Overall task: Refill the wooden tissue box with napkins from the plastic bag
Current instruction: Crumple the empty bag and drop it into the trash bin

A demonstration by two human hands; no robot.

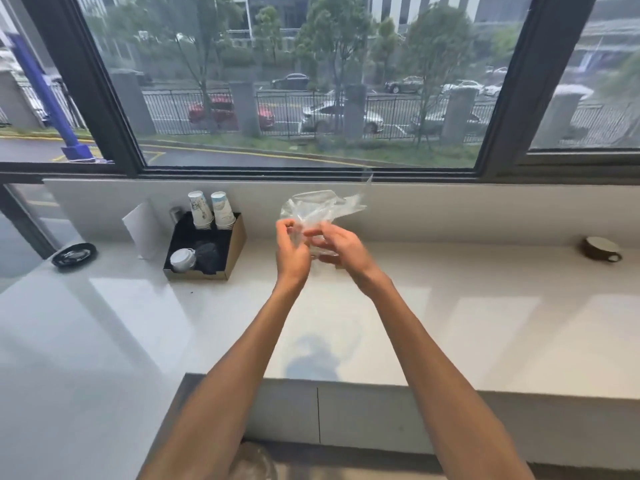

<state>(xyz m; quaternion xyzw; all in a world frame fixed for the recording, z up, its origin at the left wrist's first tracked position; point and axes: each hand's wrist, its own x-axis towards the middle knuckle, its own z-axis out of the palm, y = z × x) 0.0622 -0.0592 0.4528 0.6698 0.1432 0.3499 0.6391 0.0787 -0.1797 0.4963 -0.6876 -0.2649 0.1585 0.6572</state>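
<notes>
Both hands hold the clear plastic bag (322, 206) in mid-air above the white surface (450, 306). Left hand (292, 252): narrow grip, fingertips pinching the film. Right hand (343, 249): fingers curled loosely round the crumpled lower part. The bag's contents cannot be made out. To the left, well apart, a cardboard tray (239, 244) holds two stacks of paper cups (201, 211). A black dish (73, 253) lies further left, and a dark mug (601, 249) stands far right.

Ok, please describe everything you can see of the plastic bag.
The plastic bag is thin, clear, crumpled film, held in the air above the white counter. The left hand and the right hand grip its lower part; its loose upper end sticks up to the right. It looks empty.
</notes>
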